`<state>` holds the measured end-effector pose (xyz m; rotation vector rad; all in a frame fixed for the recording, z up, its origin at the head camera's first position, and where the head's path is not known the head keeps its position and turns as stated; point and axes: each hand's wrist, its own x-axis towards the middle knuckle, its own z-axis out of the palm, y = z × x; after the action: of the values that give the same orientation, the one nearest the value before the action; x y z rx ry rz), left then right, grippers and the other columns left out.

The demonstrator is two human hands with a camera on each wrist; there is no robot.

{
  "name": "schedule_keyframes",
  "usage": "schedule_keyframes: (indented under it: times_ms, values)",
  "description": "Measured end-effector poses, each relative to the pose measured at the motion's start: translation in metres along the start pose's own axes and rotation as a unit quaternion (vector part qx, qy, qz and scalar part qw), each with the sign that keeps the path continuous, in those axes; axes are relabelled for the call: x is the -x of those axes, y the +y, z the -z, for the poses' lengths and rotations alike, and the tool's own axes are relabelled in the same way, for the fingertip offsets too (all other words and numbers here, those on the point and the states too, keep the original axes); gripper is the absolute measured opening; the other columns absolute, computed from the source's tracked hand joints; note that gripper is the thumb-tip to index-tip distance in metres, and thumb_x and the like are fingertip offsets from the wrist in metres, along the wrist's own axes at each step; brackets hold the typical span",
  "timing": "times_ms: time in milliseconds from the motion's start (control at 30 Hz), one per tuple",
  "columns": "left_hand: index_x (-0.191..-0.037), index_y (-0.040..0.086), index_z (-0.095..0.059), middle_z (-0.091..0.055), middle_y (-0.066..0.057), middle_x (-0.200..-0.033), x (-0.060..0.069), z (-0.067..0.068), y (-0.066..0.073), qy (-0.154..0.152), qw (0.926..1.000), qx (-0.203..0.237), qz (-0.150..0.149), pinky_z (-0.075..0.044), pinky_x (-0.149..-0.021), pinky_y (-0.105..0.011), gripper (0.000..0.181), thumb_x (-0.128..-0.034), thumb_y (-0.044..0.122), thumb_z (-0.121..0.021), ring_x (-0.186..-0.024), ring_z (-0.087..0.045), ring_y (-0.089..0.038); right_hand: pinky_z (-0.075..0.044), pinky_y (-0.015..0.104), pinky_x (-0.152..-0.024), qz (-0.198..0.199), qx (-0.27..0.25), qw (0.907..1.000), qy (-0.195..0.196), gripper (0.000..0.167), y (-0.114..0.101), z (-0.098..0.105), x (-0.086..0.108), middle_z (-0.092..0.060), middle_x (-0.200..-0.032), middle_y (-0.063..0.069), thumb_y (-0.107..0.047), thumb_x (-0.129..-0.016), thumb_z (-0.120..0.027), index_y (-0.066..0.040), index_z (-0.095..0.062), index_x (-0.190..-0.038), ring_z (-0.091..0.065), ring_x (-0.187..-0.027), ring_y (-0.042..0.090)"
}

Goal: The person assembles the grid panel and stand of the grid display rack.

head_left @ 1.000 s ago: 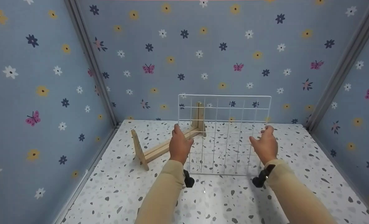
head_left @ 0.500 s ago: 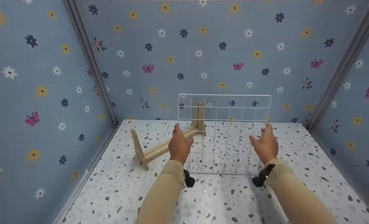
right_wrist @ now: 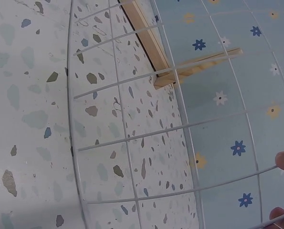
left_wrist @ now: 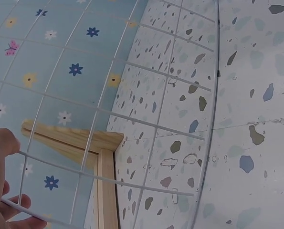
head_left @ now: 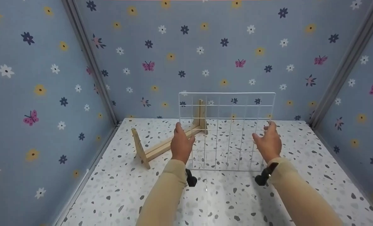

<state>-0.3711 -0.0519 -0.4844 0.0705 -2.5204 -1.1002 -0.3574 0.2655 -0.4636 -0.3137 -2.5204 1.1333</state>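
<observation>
Pinching the wire grid (head_left: 230,129), your right hand (head_left: 269,144) and nearer left hand (head_left: 181,145) have the wooden stand (head_left: 159,150) beyond-left, slanting away rightward.

Bright, tabletop (head_left: 217,196) glare, soft shadow (lens-bowed wire grid (left_wrist: 99,109))

No lettering, label, brand, number or sign can be read on the wire grid (head_left: 218,118), the wooden stand (head_left: 161,150), the flowered back wall (head_left: 224,59) or the counter (head_left: 224,201). Faint outlined marks (left_wrist: 169,162) on the counter form no legible characters.
</observation>
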Motion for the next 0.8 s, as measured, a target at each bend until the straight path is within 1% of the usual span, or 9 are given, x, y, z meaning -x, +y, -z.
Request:
schedule_keyframes:
  times_ms: [100,200,333,500,600,800]
  values:
    - [-0.158,0.003,-0.022,-0.048,-0.023,-0.147,0.0,0.001,0.0,0.001,1.0,0.003,0.004,-0.057,-0.076,-0.045,0.087,-0.0932,0.026,-0.076,-0.091,-0.069,-0.033,-0.045,0.056,-0.104,0.002,0.001,1.0,-0.001,0.081,-0.001,0.0,-0.001,-0.05,-0.148,0.018,-0.027,-0.095,-0.071,-0.006,-0.022,-0.157,-0.053,-0.13,0.038]
    - [-0.158,0.004,-0.022,-0.05,-0.022,-0.146,0.001,-0.001,0.0,0.004,0.9999,0.003,0.01,-0.057,-0.074,-0.046,0.087,-0.093,0.027,-0.076,-0.089,-0.069,-0.033,-0.045,0.056,-0.103,-0.003,0.005,1.0,-0.002,0.081,-0.001,0.0,0.0,-0.049,-0.149,0.017,-0.027,-0.096,-0.071,-0.008,-0.021,-0.157,-0.053,-0.13,0.038]
    - [-0.157,0.004,-0.023,-0.054,-0.022,-0.141,0.003,-0.004,-0.001,0.016,0.9998,0.005,0.011,-0.057,-0.071,-0.045,0.086,-0.092,0.025,-0.076,-0.089,-0.07,-0.032,-0.044,0.057,-0.103,-0.014,0.002,0.9999,0.001,0.083,-0.001,-0.001,0.001,-0.05,-0.148,0.017,-0.027,-0.096,-0.07,-0.012,-0.018,-0.159,-0.054,-0.129,0.038]
    - [-0.156,0.005,-0.025,-0.057,-0.021,-0.136,0.004,-0.007,-0.002,0.026,0.9996,0.005,0.014,-0.056,-0.069,-0.045,0.085,-0.0913,0.024,-0.077,-0.088,-0.07,-0.031,-0.045,0.056,-0.104,-0.012,-0.031,0.9994,0.0,0.086,0.001,0.0,0.003,-0.049,-0.149,0.015,-0.024,-0.096,-0.071,-0.017,-0.015,-0.161,-0.054,-0.128,0.038]
    - [-0.156,0.006,-0.025,-0.057,-0.021,-0.136,0.005,-0.007,-0.001,0.026,0.9994,0.011,0.021,-0.056,-0.07,-0.045,0.084,-0.0918,0.024,-0.076,-0.089,-0.07,-0.031,-0.046,0.055,-0.104,-0.005,-0.052,0.9986,-0.001,0.086,0.004,-0.001,0.005,-0.048,-0.15,0.015,-0.022,-0.096,-0.071,-0.018,-0.015,-0.161,-0.053,-0.13,0.037]
    - [-0.157,0.004,-0.023,-0.054,-0.022,-0.141,0.011,-0.007,-0.001,0.017,0.999,0.028,0.03,-0.051,-0.061,-0.043,0.083,-0.094,0.024,-0.073,-0.074,-0.067,-0.028,-0.047,0.054,-0.104,0.005,-0.079,0.9969,0.004,0.084,0.007,-0.005,0.008,-0.045,-0.153,0.014,-0.018,-0.096,-0.071,-0.019,-0.017,-0.16,-0.051,-0.134,0.036]
